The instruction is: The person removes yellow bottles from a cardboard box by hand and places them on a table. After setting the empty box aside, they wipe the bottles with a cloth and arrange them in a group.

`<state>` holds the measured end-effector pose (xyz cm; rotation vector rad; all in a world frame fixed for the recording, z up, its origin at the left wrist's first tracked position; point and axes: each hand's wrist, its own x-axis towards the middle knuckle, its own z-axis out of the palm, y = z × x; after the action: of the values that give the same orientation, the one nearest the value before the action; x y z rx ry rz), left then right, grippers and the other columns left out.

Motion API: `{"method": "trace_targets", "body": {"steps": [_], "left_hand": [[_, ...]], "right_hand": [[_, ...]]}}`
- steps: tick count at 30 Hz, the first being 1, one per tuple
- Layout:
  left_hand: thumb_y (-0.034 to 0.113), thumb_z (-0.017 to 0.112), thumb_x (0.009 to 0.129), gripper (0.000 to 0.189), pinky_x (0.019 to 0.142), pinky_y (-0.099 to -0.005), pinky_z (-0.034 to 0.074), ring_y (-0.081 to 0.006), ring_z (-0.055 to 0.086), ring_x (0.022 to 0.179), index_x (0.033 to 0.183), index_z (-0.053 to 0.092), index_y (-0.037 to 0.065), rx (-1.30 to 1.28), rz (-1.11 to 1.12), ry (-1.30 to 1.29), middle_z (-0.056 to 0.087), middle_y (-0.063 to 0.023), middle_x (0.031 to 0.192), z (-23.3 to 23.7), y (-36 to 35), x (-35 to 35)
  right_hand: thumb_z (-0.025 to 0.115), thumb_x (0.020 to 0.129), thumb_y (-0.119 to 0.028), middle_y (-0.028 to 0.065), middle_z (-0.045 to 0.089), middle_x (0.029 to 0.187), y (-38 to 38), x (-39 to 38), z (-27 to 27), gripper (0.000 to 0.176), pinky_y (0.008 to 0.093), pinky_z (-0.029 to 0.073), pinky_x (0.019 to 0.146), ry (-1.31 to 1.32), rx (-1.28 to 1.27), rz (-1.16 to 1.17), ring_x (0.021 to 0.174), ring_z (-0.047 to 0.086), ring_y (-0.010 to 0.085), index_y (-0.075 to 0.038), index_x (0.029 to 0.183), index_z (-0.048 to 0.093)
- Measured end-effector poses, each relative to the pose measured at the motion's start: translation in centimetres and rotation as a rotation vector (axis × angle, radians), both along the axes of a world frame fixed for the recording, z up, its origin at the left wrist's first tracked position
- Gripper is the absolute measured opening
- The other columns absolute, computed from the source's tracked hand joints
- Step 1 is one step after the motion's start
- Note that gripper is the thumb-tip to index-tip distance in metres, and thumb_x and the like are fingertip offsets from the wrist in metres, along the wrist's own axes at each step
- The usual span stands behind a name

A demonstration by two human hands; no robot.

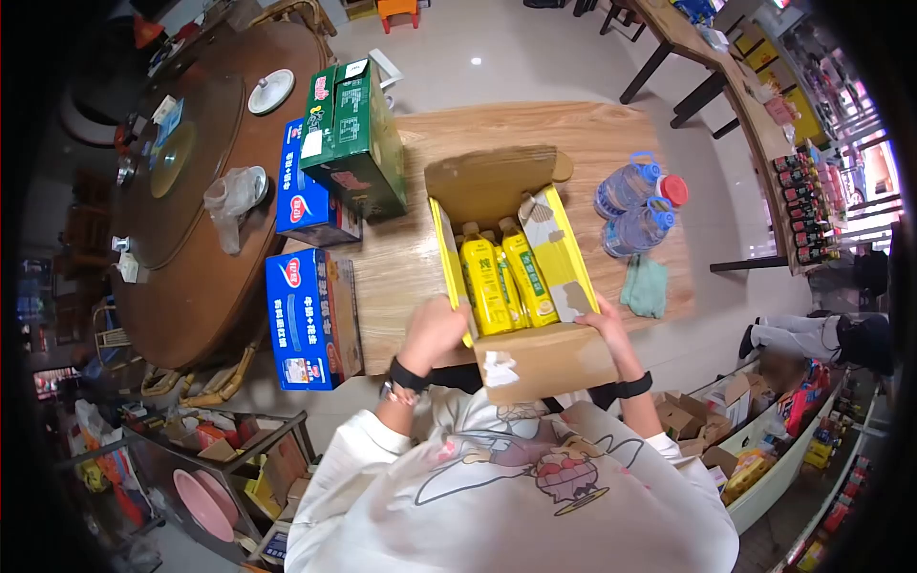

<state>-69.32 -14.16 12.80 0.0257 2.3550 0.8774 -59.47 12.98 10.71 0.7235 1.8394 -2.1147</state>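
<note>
- Fingers of the left hand (435, 329) are closed on the near left corner of an open yellow box (573, 253); fingers of the right hand (611, 329) are clamped on its near right corner.
- Between the two hands, the box rests on the wood-grain worktop (458, 129), far flap raised beyond the fingers, near flap sloping back toward the white shirt (535, 477).
- Yellow bottles (487, 286) with green labels lie inside the box, just ahead of the fingers and between them.
- Left of the left fingers, a blue carton (296, 320) stands at the worktop's left side.
- Farther ahead on that side are a second blue carton (320, 218) and, close against it, a tall green carton (353, 143).
- Just right of the right fingers lies a green cloth (646, 286).
- Beyond the cloth, ahead of those fingers, stand large clear bottles (638, 231) with blue handles, a red lid (672, 189) beside them.
- Well left of both hands, a round table (191, 306) bears a white plate (271, 91) and a plastic bag (227, 215).
</note>
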Motion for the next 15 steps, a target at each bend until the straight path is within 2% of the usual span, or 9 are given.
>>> {"method": "trace_targets", "body": {"steps": [3, 4, 6, 8, 9, 11, 13, 14, 15], "left_hand": [[0.034, 0.046, 0.084, 0.043, 0.079, -0.0491, 0.046, -0.0458, 0.060, 0.088, 0.084, 0.066, -0.004, -0.052, -0.020, 0.014, 0.063, -0.0286, 0.086, 0.9, -0.3, -3.1], [0.034, 0.046, 0.083, 0.043, 0.080, -0.0488, 0.046, -0.0452, 0.060, 0.089, 0.084, 0.066, -0.004, -0.077, -0.041, 0.038, 0.063, -0.0285, 0.086, 0.8, -0.3, -3.9], [0.032, 0.046, 0.082, 0.042, 0.079, -0.0484, 0.046, -0.0437, 0.061, 0.089, 0.085, 0.066, -0.004, -0.039, -0.060, 0.055, 0.063, -0.0294, 0.086, -1.0, -0.6, -5.8], [0.032, 0.046, 0.081, 0.042, 0.079, -0.0484, 0.047, -0.0436, 0.061, 0.089, 0.084, 0.066, -0.005, -0.054, -0.069, 0.088, 0.063, -0.0297, 0.086, 1.3, 0.1, -7.3], [0.031, 0.046, 0.081, 0.041, 0.079, -0.0485, 0.047, -0.0434, 0.061, 0.088, 0.084, 0.066, -0.005, -0.071, -0.071, 0.116, 0.062, -0.0299, 0.086, 2.1, 0.3, -8.0], [0.031, 0.047, 0.080, 0.041, 0.080, -0.0477, 0.047, -0.0440, 0.061, 0.090, 0.085, 0.066, -0.005, -0.083, -0.059, 0.108, 0.062, -0.0306, 0.088, 1.0, -0.1, -10.1], [0.032, 0.048, 0.079, 0.041, 0.083, -0.0460, 0.048, -0.0443, 0.060, 0.094, 0.087, 0.067, -0.004, -0.170, -0.169, 0.215, 0.062, -0.0312, 0.091, 0.1, -0.1, -12.0], [0.033, 0.048, 0.078, 0.042, 0.085, -0.0452, 0.047, -0.0444, 0.060, 0.096, 0.089, 0.067, -0.003, -0.155, -0.079, 0.184, 0.062, -0.0312, 0.093, 0.3, 0.0, -12.9], [0.033, 0.048, 0.078, 0.043, 0.086, -0.0459, 0.047, -0.0437, 0.060, 0.098, 0.091, 0.067, -0.003, -0.177, -0.101, 0.182, 0.063, -0.0300, 0.096, -0.5, -0.3, -14.4]], "right_hand": [[0.051, 0.076, 0.005, 0.0064, 0.057, 0.120, -0.8, -2.0, 0.2, 0.061, 0.0237, 0.043, 0.085, 0.004, -0.089, -0.052, 0.101, 0.055, 0.0122, -0.002, 0.136, 0.045], [0.050, 0.075, 0.007, 0.0082, 0.053, 0.128, -0.8, -2.8, 0.8, 0.066, 0.0239, 0.042, 0.089, -0.041, -0.105, -0.026, 0.108, 0.052, 0.0136, -0.001, 0.139, 0.040], [0.050, 0.074, 0.007, 0.0093, 0.049, 0.133, -0.8, -4.3, 0.3, 0.068, 0.0242, 0.040, 0.092, 0.020, -0.097, -0.022, 0.113, 0.050, 0.0149, -0.001, 0.140, 0.038], [0.050, 0.073, 0.007, 0.0107, 0.038, 0.145, -0.7, -6.1, 0.3, 0.072, 0.0253, 0.033, 0.102, 0.066, -0.100, 0.007, 0.127, 0.040, 0.0179, 0.000, 0.143, 0.034], [0.050, 0.073, 0.007, 0.0107, 0.038, 0.145, -0.6, -6.8, 0.0, 0.072, 0.0253, 0.033, 0.102, 0.067, -0.101, 0.008, 0.127, 0.040, 0.0179, 0.000, 0.143, 0.034], [0.053, 0.074, 0.003, 0.0068, 0.048, 0.133, -0.6, -8.8, -1.1, 0.069, 0.0232, 0.036, 0.096, 0.204, -0.033, 0.013, 0.116, 0.047, 0.0138, -0.002, 0.142, 0.037], [0.052, 0.074, 0.003, 0.0069, 0.045, 0.137, -0.7, -10.7, -0.9, 0.071, 0.0233, 0.034, 0.098, 0.235, -0.049, 0.017, 0.120, 0.044, 0.0144, -0.003, 0.143, 0.035], [0.052, 0.074, 0.003, 0.0070, 0.041, 0.141, -0.7, -11.6, -0.8, 0.072, 0.0234, 0.032, 0.100, 0.265, -0.060, 0.021, 0.123, 0.041, 0.0149, -0.003, 0.144, 0.034], [0.052, 0.074, 0.003, 0.0070, 0.041, 0.141, -0.6, -12.7, -0.9, 0.072, 0.0234, 0.032, 0.100, 0.267, -0.060, 0.024, 0.123, 0.041, 0.0149, -0.003, 0.144, 0.034]]}}
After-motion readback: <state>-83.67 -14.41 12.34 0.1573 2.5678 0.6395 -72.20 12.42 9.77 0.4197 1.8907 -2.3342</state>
